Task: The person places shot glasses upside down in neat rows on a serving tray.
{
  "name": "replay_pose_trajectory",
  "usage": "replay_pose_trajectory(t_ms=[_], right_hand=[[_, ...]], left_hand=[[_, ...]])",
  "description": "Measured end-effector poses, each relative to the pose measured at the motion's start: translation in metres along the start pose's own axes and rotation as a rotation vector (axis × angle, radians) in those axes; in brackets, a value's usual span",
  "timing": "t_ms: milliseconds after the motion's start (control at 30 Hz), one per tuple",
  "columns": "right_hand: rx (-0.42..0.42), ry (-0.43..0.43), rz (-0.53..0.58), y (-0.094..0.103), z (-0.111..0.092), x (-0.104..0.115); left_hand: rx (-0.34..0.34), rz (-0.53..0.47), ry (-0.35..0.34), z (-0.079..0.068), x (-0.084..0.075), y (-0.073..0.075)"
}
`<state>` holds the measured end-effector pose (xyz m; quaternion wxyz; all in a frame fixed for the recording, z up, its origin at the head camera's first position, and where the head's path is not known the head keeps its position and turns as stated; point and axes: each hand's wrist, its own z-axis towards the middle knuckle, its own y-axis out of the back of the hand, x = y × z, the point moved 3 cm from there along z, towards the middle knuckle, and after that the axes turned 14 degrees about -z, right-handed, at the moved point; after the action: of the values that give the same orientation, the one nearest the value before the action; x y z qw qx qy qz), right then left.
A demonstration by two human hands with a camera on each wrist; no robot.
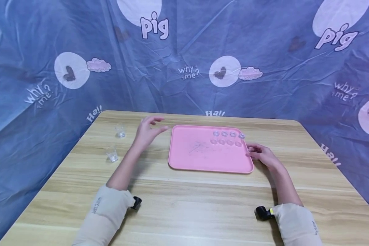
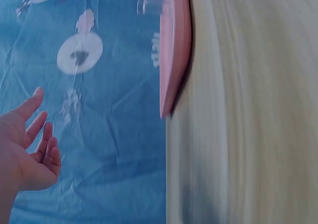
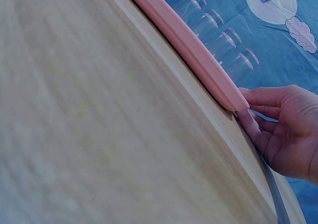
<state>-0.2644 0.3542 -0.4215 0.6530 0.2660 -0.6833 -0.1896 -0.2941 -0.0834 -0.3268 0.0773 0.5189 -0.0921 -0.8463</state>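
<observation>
A pink rectangular tray [image 1: 199, 160] lies on the wooden table. Several small clear glasses [image 1: 224, 134] stand in a row near its far right corner, and they also show behind the tray's rim in the right wrist view. My right hand [image 1: 262, 155] holds the tray's right edge, with fingers on both sides of the rim [image 3: 218, 87] near its end. Just left of the tray, my left hand [image 1: 147, 131] is raised above the table, thumb and fingers apart and nothing between them. In the left wrist view, that hand [image 2: 25, 152] has loosely bent fingers.
Two more small clear glasses, a far one [image 1: 120, 131] and a nearer one [image 1: 112, 154], stand on the left side of the wooden table [image 1: 196, 205], beyond my left forearm. A blue printed cloth [image 1: 184, 89] hangs behind the table and along its sides.
</observation>
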Motion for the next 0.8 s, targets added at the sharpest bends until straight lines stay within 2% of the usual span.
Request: replay_pose_trajectory(t_ms=[233,400,600,800], right_hand=[[0.003,-0.006,0.001,0.002,0.001,0.002],[0.004,-0.006,0.001,0.003,0.001,0.002],[0.013,-0.006,0.01,0.003,-0.001,0.002],[0.014,-0.004,0.02,0.001,0.0,0.002]], left_hand=[[-0.004,0.025,0.018,-0.02,0.003,0.049],[0.048,0.011,0.063,-0.03,0.008,0.079],[0.123,0.054,0.143,-0.037,0.015,0.113],[0.17,0.022,0.209,-0.047,0.031,0.143]])
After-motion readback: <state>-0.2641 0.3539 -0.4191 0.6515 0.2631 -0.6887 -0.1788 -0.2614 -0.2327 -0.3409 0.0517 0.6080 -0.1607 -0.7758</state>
